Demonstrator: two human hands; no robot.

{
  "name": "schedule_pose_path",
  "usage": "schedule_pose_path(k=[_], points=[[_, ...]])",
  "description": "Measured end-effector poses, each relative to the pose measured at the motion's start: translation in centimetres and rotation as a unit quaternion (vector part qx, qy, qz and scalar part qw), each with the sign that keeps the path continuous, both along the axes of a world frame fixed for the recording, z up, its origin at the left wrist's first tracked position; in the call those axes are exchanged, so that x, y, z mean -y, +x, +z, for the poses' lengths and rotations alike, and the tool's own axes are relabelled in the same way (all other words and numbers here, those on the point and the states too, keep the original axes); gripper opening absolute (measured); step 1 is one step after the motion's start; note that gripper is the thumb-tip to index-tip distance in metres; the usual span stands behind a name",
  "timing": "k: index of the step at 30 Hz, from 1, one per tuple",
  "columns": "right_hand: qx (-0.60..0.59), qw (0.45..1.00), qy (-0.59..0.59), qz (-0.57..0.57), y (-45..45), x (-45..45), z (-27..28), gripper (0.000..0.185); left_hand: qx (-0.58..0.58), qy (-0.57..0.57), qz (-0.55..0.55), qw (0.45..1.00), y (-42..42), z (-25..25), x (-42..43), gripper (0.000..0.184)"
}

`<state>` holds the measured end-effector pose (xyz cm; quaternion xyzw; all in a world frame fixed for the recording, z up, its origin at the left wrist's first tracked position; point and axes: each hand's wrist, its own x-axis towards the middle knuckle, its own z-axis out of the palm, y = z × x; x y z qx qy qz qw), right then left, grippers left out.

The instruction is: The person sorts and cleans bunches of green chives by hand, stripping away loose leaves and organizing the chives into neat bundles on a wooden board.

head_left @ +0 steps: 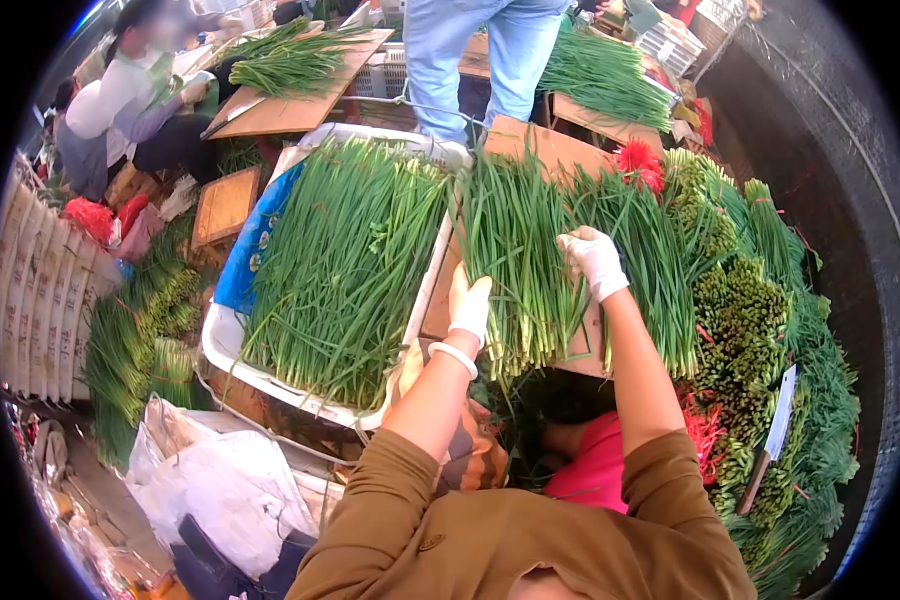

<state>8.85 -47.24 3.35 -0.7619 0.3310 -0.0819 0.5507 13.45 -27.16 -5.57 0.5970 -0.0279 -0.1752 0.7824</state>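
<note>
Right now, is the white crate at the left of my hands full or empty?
Full. Long green stalks lie packed across the white crate, up to its rim, and none of its bottom shows.

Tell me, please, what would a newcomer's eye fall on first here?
Likely the green stalks filling the white crate, left of centre, and the pile between the gloved left hand and right hand. The knife on the bundles at right stands out too.
</note>
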Motion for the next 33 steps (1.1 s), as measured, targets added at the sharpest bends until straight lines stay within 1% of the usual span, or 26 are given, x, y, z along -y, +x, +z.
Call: schedule_pose_path(k=[2, 3, 4, 6, 7, 10, 12, 13, 14, 15, 18, 19, 20, 21, 22, 23, 24, 25, 26, 28, 29, 30, 32, 33], points=[[0.008, 0.999, -0.011, 0.049, 0.8, -0.8, -0.9, 0.019, 0.012, 0.043, 0.004, 0.999, -0.1, 0.7, -0.1, 0.061], [-0.025, 0.994, -0.064, 0.088, 1.5, -0.9, -1.8, 0.023, 0.039, 0.114, -0.009, 0.993, -0.2, 1.5, -0.2, 0.074], [-0.09, 0.982, -0.117, 0.122, 2.2, -1.1, -2.7, 0.028, 0.062, 0.225, -0.017, 0.972, -0.8, 2.5, 0.0, 0.086], [-0.081, 0.96, -0.194, 0.187, 2.7, -1.2, -5.0, 0.03, 0.194, 0.317, -0.034, 0.928, -1.6, 2.8, 0.3, 0.106], [-0.063, 0.952, -0.224, 0.199, 3.3, -1.3, -6.4, 0.029, 0.183, 0.338, -0.074, 0.92, -1.7, 3.0, 0.3, 0.107], [-0.076, 0.982, -0.081, 0.15, 3.1, -3.1, -3.5, 0.029, 0.079, 0.304, -0.095, 0.945, -0.7, 3.4, -0.4, 0.103], [-0.095, 0.981, -0.084, 0.144, 3.0, -1.1, -4.5, 0.027, 0.004, 0.207, -0.066, 0.976, 0.2, 1.9, -0.9, 0.091], [-0.077, 0.988, -0.065, 0.114, 2.8, -0.1, -5.4, 0.026, 0.006, 0.151, -0.035, 0.988, 0.8, 0.1, -0.9, 0.087], [-0.06, 0.994, -0.046, 0.083, 2.6, -0.4, -5.0, 0.025, 0.006, 0.095, -0.004, 0.995, 1.2, 0.0, -1.2, 0.084], [-0.013, 0.998, -0.022, 0.066, 2.4, -0.7, -4.7, 0.025, -0.026, 0.047, -0.023, 0.998, 1.3, -0.2, -1.5, 0.078], [-0.013, 0.981, -0.162, 0.11, 2.6, -2.7, -2.7, 0.026, -0.069, 0.052, -0.017, 0.996, 0.9, -0.1, -1.3, 0.077], [-0.054, 0.978, -0.16, 0.119, 3.1, -3.2, -2.1, 0.029, -0.069, 0.053, -0.019, 0.996, 0.8, -0.3, -1.2, 0.076], [0.013, 0.968, -0.215, 0.131, 4.1, -2.5, -4.0, 0.032, -0.069, 0.054, -0.019, 0.996, 0.9, -0.7, -1.0, 0.076], [0.081, 0.95, -0.267, 0.142, 5.5, -1.3, -7.7, 0.035, -0.069, 0.056, -0.019, 0.996, 0.9, -0.9, -1.0, 0.075], [0.148, 0.925, -0.315, 0.154, 6.3, -0.8, -9.9, 0.039, -0.059, 0.066, -0.021, 0.996, 0.8, -0.8, -1.1, 0.075], [0.098, 0.952, -0.258, 0.135, 6.3, -2.3, -8.7, 0.047, -0.047, 0.077, -0.024, 0.996, 0.7, -0.3, -1.3, 0.074], [-0.085, 0.953, -0.25, 0.15, 6.2, -4.4, -5.2, 0.046, -0.036, 0.088, -0.027, 0.995, 0.5, 0.3, -1.4, 0.074], [-0.091, 0.968, -0.178, 0.152, 6.3, -4.3, -5.5, 0.042, -0.012, 0.096, -0.038, 0.995, 0.4, 1.4, -1.8, 0.077], [-0.096, 0.978, -0.105, 0.153, 6.4, -4.7, -5.0, 0.039, 0.039, 0.152, -0.038, 0.987, 0.4, 2.0, -1.7, 0.084], [-0.048, 0.994, 0.023, 0.094, 5.6, -5.0, -3.8, 0.028, 0.071, 0.255, -0.07, 0.962, -0.3, 3.2, -1.8, 0.095], [-0.009, 0.995, 0.074, 0.072, 4.8, -5.5, -2.1, 0.016, 0.078, 0.271, -0.095, 0.955, -0.3, 3.1, -1.6, 0.1], [0.049, 0.995, 0.038, 0.072, 3.8, -5.8, -0.2, 0.009, 0.087, 0.277, -0.097, 0.952, -0.2, 2.8, -1.5, 0.1], [0.181, 0.98, 0.057, 0.06, 1.8, -5.3, 2.7, 0.011, 0.103, 0.29, -0.101, 0.946, -0.1, 2.3, -1.4, 0.1], [0.217, 0.974, 0.044, 0.05, 0.4, -5.7, 5.3, 0.011, 0.106, 0.291, -0.103, 0.945, -0.1, 2.2, -1.6, 0.099]])
